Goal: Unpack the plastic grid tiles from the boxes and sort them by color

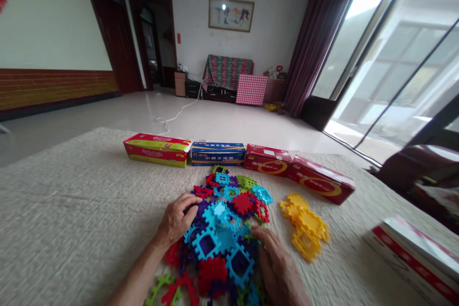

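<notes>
A heap of toothed plastic building tiles in several colours lies on the cloth in front of me, with light blue tiles point(206, 244), red tiles point(212, 275) and purple ones mixed in. My left hand point(177, 220) rests against the heap's left edge, thumb and index finger apart, next to purple tiles point(201, 213). On the opposite side, my right hand point(278, 265) lies along the heap with its fingers stretched out, the tips by light blue and green tiles. I see nothing held in either hand. Yellow tiles point(310, 224) form a separate small pile to the right.
Behind the heap stand a red-and-yellow box point(158, 149), a blue box point(218, 154) and two dark red boxes point(268, 160) in a row. A white-and-red box point(416, 263) sits at the near right. The textured beige cloth point(89, 191) lies under everything.
</notes>
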Demonstrator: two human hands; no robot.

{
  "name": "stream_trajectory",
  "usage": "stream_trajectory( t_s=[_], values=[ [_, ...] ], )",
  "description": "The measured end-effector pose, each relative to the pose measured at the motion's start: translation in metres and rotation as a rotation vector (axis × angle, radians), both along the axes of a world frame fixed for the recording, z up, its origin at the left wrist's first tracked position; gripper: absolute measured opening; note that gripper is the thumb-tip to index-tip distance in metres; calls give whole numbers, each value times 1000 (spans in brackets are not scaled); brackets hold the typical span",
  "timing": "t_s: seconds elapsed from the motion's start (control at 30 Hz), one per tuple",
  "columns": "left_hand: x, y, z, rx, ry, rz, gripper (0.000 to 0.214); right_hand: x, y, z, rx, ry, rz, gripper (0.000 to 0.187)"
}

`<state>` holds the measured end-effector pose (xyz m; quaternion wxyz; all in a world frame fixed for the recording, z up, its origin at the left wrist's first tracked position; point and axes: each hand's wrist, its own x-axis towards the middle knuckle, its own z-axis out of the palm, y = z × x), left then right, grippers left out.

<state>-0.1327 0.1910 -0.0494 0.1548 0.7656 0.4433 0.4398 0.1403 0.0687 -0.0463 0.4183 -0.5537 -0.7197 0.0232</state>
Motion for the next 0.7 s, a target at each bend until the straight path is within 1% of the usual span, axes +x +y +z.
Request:
stream_trajectory(
  t_s=[0.1, 0.2, 0.3, 0.4, 0.5, 0.6, 0.7],
  values=[
    [0, -2, 1, -13, -15, -45, 22, 0, -3, -2, 23, 2, 33, 27],
    [0, -3, 2, -26, -42, -66, 23, -2, 3, 7, 50, -1, 42, 29],
    [0, -2, 3, -42, -76, -59, 24, -9, 26, 29, 9, -45, 98, 30],
    [0, -1, 4, -80, -159, -49, 27, -28, 60, 55, -73, -122, 213, 32],
    [0, -2, 6, -130, -191, -72, 30, -51, 84, 69, -193, -198, 300, 34],
    [1, -4, 8, -157, -170, -66, 31, -65, 84, 67, -308, -256, 352, 36],
    [1, -4, 9, -195, -175, -69, 32, -64, 67, 59, -360, -260, 374, 33]
  ],
)
